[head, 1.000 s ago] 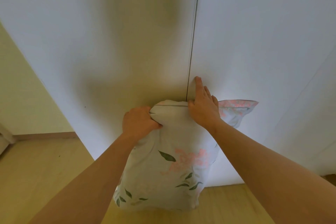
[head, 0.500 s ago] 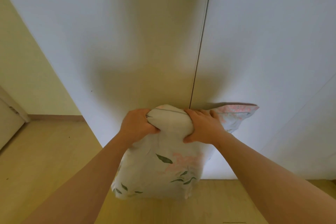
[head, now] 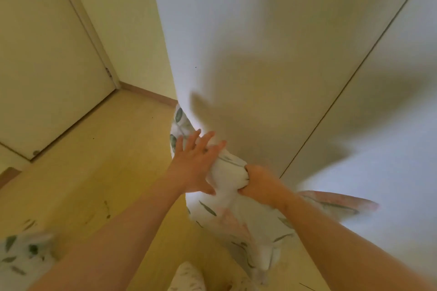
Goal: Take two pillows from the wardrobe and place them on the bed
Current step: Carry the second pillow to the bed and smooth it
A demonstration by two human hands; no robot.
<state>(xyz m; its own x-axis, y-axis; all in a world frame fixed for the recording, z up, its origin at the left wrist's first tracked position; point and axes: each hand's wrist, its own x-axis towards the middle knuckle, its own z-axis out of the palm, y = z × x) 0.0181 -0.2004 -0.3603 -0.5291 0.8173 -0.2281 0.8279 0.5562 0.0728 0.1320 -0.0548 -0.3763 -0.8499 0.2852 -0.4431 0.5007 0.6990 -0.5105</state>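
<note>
At the foot of the shut wardrobe [head: 260,42], 1 pillow [head: 248,231] is held clear of the doors, hanging from the frame's centre toward 5 o'clock above the floor [head: 106,172]. Its top edge is bunched tightly in the fist of the right hand [head: 260,184]. The left hand [head: 196,165] is laid flat against the cloth at 6 o'clock, fingers spread and straight, gripping nothing.

The step in hand is judged to be the carry: the pillow is out and a bed is not shown. Whether this is pillow 1 or 2 cannot be told. A turn away from the wardrobe is called for next, with the loose lower end gathered so it is not dragged.

The cover is a soft white cloth printed with green leaves and pink blooms, creased where it is squeezed, with a flat pink flange sticking out at 4 o'clock. The wardrobe fronts are smooth, matt and white, the floor pale wood. A plain door [head: 47,54] stands at 10 o'clock. Blurred leaf-print fabric [head: 21,253] lies at 8 o'clock and cannot be identified.
</note>
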